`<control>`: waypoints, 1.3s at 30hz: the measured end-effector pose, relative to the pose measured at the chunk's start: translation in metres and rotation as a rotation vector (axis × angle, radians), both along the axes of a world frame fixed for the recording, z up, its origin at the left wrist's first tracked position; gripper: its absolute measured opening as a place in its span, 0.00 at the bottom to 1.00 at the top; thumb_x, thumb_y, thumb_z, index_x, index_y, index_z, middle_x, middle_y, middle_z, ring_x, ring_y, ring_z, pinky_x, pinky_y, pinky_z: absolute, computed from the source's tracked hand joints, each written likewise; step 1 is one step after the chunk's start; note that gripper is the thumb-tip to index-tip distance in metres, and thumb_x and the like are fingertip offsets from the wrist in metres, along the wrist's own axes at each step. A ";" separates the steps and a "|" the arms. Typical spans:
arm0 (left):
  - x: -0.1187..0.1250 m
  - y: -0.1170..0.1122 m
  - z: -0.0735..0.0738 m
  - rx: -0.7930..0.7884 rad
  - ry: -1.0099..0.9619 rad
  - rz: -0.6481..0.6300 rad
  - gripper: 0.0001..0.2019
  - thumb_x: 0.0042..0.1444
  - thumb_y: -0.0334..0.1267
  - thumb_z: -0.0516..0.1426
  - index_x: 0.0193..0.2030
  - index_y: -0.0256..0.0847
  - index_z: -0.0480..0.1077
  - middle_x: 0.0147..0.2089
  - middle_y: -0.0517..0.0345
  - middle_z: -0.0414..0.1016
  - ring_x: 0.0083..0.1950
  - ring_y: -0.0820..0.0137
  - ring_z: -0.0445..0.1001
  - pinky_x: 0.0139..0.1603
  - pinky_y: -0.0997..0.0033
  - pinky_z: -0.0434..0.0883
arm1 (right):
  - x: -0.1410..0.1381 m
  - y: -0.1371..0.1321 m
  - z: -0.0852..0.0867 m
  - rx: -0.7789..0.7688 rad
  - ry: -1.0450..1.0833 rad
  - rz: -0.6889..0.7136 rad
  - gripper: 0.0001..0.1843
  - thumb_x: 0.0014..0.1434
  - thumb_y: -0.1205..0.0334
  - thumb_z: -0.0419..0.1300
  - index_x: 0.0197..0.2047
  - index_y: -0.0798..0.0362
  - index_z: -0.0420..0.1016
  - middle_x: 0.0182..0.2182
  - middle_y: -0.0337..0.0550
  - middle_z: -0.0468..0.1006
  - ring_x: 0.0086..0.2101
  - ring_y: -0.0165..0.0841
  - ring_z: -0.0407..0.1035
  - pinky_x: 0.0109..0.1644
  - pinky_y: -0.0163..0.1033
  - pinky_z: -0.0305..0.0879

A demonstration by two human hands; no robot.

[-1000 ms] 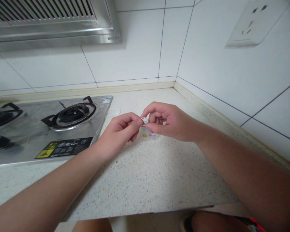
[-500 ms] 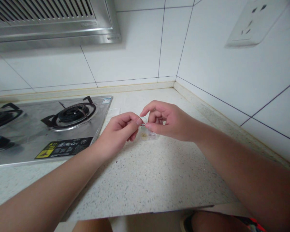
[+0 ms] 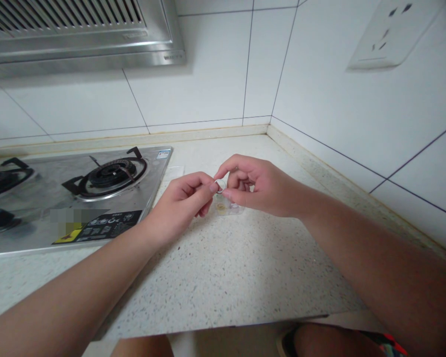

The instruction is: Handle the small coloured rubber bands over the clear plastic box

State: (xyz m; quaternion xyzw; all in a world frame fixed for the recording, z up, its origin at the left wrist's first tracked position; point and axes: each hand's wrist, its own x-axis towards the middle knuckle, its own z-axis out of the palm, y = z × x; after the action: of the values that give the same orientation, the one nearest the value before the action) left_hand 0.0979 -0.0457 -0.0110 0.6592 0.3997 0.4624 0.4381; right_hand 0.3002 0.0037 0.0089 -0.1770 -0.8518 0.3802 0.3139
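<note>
Above the counter, a small thin pale ring [image 3: 223, 185] is held between my two hands. My left hand [image 3: 188, 198] pinches its left side between thumb and forefinger, the other fingers curled under. From the other side, my right hand [image 3: 262, 186] curves round it, with the forefinger tip at its top and the thumb tip at its lower right. Below and partly behind the fingers lies a clear plastic case [image 3: 228, 210]. Inside it a yellowish ring shape [image 3: 220, 207] shows; the rest of the contents is blurred or covered by my hands.
A steel gas hob [image 3: 37, 198] with black burners [image 3: 115, 173] stands on the left. Beside it lies a flat, pale, clear piece [image 3: 174, 172]. The speckled counter [image 3: 223, 282] runs to tiled walls. Overhead are a range hood [image 3: 85, 44] and, right, a wall socket [image 3: 384, 42].
</note>
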 end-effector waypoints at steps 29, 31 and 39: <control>-0.001 -0.001 0.001 0.002 0.012 -0.027 0.12 0.64 0.44 0.58 0.33 0.39 0.71 0.21 0.66 0.65 0.22 0.78 0.61 0.24 0.77 0.58 | 0.001 0.000 0.000 0.033 -0.029 -0.006 0.11 0.63 0.61 0.60 0.49 0.53 0.68 0.24 0.32 0.72 0.25 0.25 0.65 0.28 0.32 0.57; -0.001 -0.001 0.001 -0.003 0.013 -0.025 0.12 0.64 0.44 0.58 0.33 0.38 0.71 0.21 0.65 0.64 0.22 0.78 0.61 0.24 0.77 0.58 | 0.001 0.000 0.000 0.035 -0.029 -0.006 0.11 0.63 0.61 0.60 0.49 0.53 0.68 0.25 0.32 0.72 0.25 0.25 0.65 0.28 0.32 0.57; 0.000 -0.002 0.001 -0.008 0.023 -0.017 0.13 0.64 0.44 0.58 0.32 0.38 0.70 0.21 0.65 0.65 0.22 0.78 0.61 0.24 0.77 0.59 | 0.002 0.000 -0.001 0.035 -0.022 0.006 0.11 0.64 0.61 0.59 0.49 0.52 0.68 0.25 0.32 0.71 0.26 0.25 0.65 0.29 0.33 0.57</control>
State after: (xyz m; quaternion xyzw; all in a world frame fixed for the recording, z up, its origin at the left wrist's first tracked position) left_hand 0.0983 -0.0474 -0.0095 0.6659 0.4009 0.4495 0.4402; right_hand 0.3019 0.0040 0.0079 -0.1732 -0.8622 0.3641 0.3067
